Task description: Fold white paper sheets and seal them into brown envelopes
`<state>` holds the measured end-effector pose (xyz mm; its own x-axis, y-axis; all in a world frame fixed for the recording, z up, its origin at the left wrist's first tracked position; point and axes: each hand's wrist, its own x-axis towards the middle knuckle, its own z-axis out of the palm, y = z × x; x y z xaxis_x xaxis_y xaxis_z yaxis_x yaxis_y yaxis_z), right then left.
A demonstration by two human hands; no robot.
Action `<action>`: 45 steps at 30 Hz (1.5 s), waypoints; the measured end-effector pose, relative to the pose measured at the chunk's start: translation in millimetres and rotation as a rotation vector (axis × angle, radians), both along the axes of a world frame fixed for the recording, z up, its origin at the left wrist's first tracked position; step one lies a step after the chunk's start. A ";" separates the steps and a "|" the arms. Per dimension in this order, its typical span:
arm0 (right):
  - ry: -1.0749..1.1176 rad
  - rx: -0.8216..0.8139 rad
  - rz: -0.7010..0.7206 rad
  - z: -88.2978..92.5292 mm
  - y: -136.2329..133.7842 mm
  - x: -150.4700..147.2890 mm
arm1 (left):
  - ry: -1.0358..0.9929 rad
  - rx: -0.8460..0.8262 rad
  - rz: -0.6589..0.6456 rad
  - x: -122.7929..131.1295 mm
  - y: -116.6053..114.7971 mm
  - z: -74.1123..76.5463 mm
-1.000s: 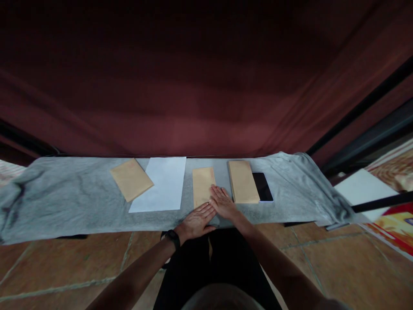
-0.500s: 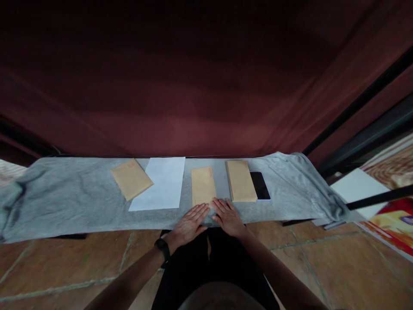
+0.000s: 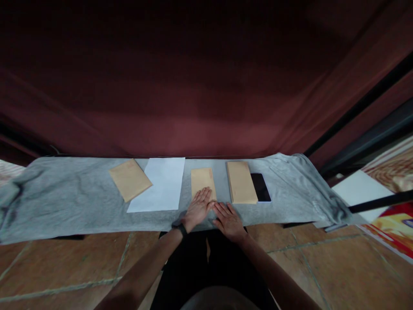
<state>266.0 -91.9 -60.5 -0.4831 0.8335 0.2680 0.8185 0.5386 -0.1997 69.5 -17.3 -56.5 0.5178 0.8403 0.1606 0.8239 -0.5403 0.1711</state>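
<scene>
A brown envelope (image 3: 202, 177) lies upright in front of me on the grey cloth (image 3: 80, 198). My left hand (image 3: 199, 209) rests flat on its lower part, fingers stretched out, and hides some of it. Beside it, my right hand (image 3: 229, 221) lies with fingers spread, its fingertips at the envelope's lower right corner. To the right is a stack of brown envelopes (image 3: 241, 183), which partly covers a dark phone (image 3: 260, 187). On the left, more brown paper, seemingly envelopes (image 3: 130, 180), lies tilted over the edge of a white sheet (image 3: 166, 183).
Behind the cloth-covered surface hangs a dark red curtain (image 3: 193, 133). A black bar (image 3: 380, 201) crosses at the right, near a white panel (image 3: 361, 191) and a red and yellow printed box (image 3: 395, 224). Brown floor tiles (image 3: 338, 267) show below.
My left hand has moved up and slightly right, further onto the envelope. My right hand has stayed nearly where it was, at the lower corner.
</scene>
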 end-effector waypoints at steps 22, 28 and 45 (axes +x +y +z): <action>-0.012 -0.017 -0.010 -0.2 1.4 -1.0 | 0.038 -0.006 0.230 -22.5 37.7 -11.8; -0.018 -0.016 -0.005 -0.2 0.4 -0.2 | 0.064 -0.011 0.273 -32.7 27.3 -2.5; 0.005 -0.096 -0.068 -2.6 -0.6 -18.8 | 0.035 -0.019 -0.095 -20.0 -68.3 0.6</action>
<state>247.2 -92.5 -63.1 -0.4235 0.8862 0.1878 0.8512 0.4602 -0.2523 49.5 -85.6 -55.9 0.6002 0.7900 0.1253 0.7749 -0.6131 0.1540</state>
